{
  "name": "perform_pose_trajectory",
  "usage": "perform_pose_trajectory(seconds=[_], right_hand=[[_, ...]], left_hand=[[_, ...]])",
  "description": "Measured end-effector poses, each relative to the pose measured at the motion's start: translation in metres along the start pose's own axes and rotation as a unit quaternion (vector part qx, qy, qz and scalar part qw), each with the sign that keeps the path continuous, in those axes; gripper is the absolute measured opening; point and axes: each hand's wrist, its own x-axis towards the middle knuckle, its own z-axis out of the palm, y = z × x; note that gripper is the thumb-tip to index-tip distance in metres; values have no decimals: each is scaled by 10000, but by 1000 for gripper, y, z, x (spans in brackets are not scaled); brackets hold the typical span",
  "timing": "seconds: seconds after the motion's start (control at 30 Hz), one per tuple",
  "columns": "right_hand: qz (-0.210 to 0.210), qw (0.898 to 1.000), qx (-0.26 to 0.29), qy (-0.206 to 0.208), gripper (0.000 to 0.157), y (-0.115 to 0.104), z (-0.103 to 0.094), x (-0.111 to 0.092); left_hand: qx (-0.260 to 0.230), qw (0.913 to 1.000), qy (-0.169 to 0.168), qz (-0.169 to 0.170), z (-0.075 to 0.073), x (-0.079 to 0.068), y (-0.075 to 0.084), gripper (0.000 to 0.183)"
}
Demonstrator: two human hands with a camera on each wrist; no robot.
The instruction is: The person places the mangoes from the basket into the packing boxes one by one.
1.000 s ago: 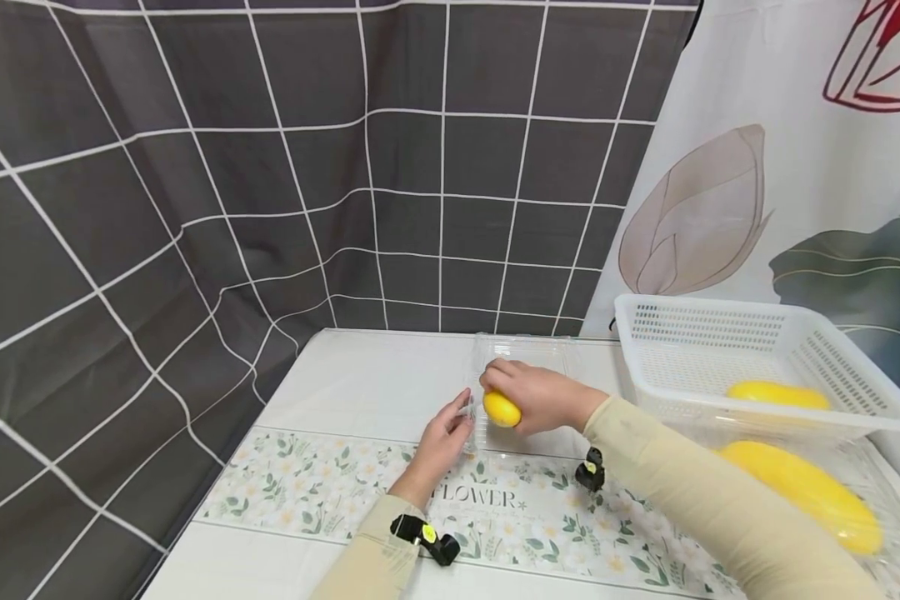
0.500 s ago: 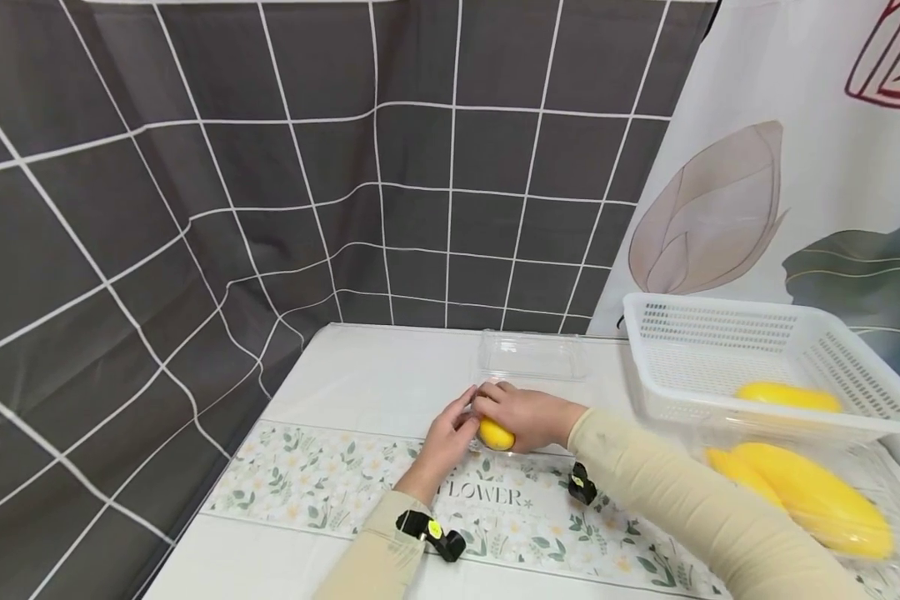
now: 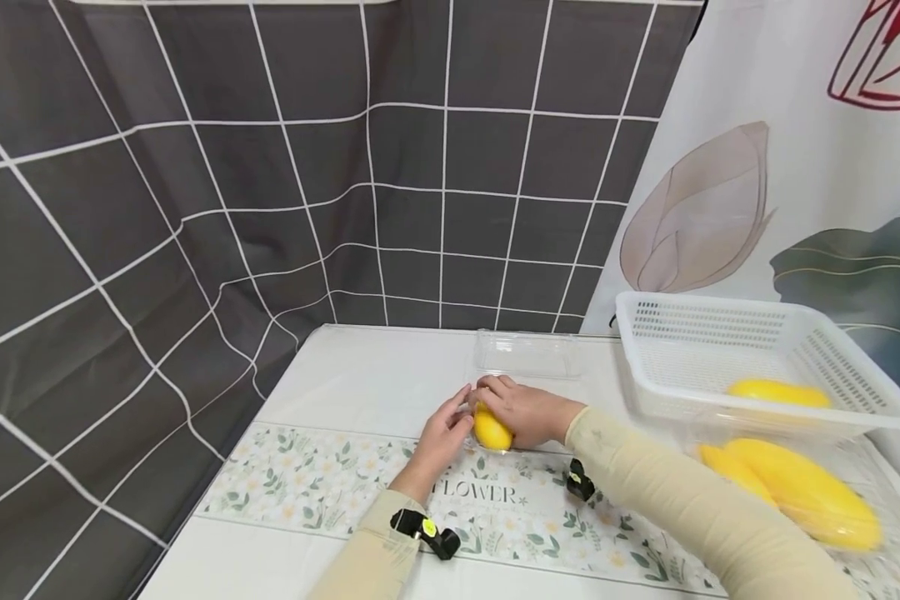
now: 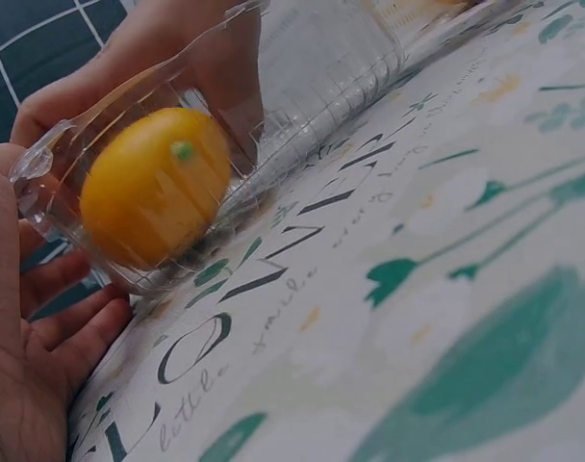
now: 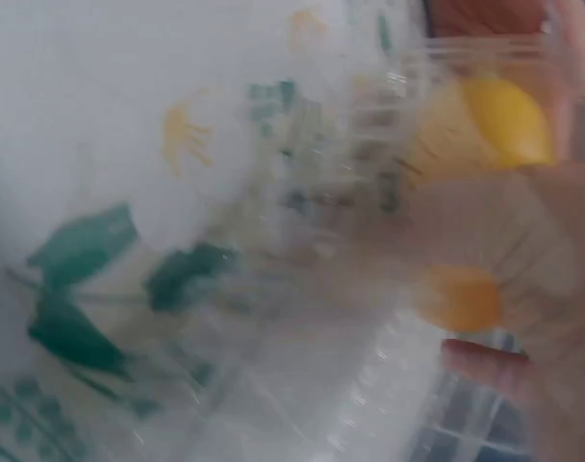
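Note:
A clear plastic clamshell box (image 4: 302,125) lies on the flower-printed table, its see-through lid (image 3: 527,354) folded back toward the grid curtain. A smooth yellow oval fruit (image 4: 158,188) with a green stem spot sits at the left end of the box. My right hand (image 3: 527,410) reaches in from the right and grips the fruit, fingers curled over its top. In the blurred right wrist view, yellow shows on both sides of that hand. My left hand (image 3: 440,437) rests against the box's left end, fingers extended along its outside wall.
A white perforated basket (image 3: 697,400) stands at the back right with a yellow fruit (image 3: 780,393) in it. In front of it, large yellow fruits (image 3: 802,492) lie under clear plastic. Dark grid curtain (image 3: 480,167) hangs close behind the table.
My right hand has come down and slightly toward me with the fruit, bringing it beside the left hand. The lid behind is now in fuller view. My left hand has stayed at the box.

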Motion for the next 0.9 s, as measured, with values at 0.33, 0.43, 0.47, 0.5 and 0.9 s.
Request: perform_pose_trajectory(seconds=[0.33,0.43,0.47,0.5,0.9], right_hand=[[1555,9770,1349,563,104,45,-76,-43],[2276,9613,1267,898,95,73,-102,-73],[2587,9531,1258,947,93,82,-109,-84],[2880,9448,1206,993,92,93,-113,-96],[5582,8066,1933,217,126,161,-89,-243]], left_hand=[[-126,9998,43,-176,-2,-4,-4,50],[-152,9997,44,-188,-2,-5,-5,50],[-169,9997,51,-179,-3,-5,-6,50],[-179,9997,59,-165,-3,-5,-6,50],[-135,9998,70,-145,-7,-3,-9,50]])
